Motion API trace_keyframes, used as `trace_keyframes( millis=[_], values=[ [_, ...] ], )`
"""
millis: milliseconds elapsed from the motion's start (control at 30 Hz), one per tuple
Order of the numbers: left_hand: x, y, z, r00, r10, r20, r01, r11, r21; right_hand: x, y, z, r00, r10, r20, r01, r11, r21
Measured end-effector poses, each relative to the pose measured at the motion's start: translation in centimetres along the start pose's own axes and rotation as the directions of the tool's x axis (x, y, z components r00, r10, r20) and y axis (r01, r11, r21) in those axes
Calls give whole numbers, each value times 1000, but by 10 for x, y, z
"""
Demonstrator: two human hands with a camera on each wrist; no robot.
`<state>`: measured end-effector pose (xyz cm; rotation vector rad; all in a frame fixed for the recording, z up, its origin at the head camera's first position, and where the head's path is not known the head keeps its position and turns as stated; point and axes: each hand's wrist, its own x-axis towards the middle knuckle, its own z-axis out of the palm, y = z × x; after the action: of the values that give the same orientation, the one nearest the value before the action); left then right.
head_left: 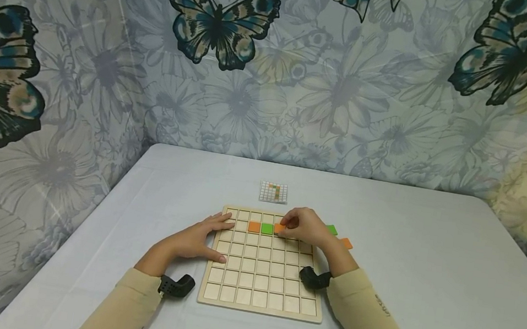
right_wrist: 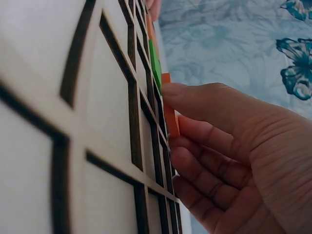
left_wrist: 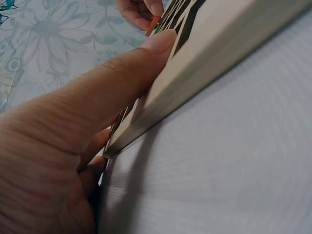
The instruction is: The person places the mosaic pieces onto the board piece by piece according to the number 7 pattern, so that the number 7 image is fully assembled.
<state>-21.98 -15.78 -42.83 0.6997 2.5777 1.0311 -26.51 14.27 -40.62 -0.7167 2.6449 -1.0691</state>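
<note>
A wooden grid board [head_left: 259, 299] lies on the white table. My left hand [head_left: 191, 239] rests along its left side with fingers spread, the thumb [left_wrist: 158, 44] lying on the rim. Near the board's far edge, my right hand [head_left: 306, 227] pinches an orange square tile [right_wrist: 170, 117] between thumb and fingers. That tile is tilted over its cell, just right of a green tile [head_left: 267, 229] set in the second row. Left of the green one sits another orange tile [head_left: 254, 227] in the same row. The right hand hides some far right cells.
Beyond the board lies a small card [head_left: 273, 192] printed with a coloured grid. A loose green tile [head_left: 332, 229] and a loose orange tile [head_left: 346, 243] lie right of the board, partly behind the right hand and wrist. Butterfly-patterned cloth [head_left: 332, 101] hangs behind the table.
</note>
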Motion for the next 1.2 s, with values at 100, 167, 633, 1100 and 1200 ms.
trace_keyframes(
  millis=[100,167,633,1100,1200],
  values=[
    [0,1,0,1000,1,1,-1,1000,2,0,1,1,1000,-5,-7,5,1000,-2],
    [0,1,0,1000,4,3,-4,1000,0,0,1,1,1000,-5,-9,5,1000,-1],
    [0,1,0,1000,8,4,-8,1000,7,1,4,4,1000,-4,-21,4,1000,-8],
    [2,-1,0,1000,-17,-1,17,1000,8,2,4,3,1000,4,-19,-4,1000,-8],
    [2,-1,0,1000,-13,3,13,1000,3,1,4,3,1000,3,-18,-3,1000,-4]
  ],
)
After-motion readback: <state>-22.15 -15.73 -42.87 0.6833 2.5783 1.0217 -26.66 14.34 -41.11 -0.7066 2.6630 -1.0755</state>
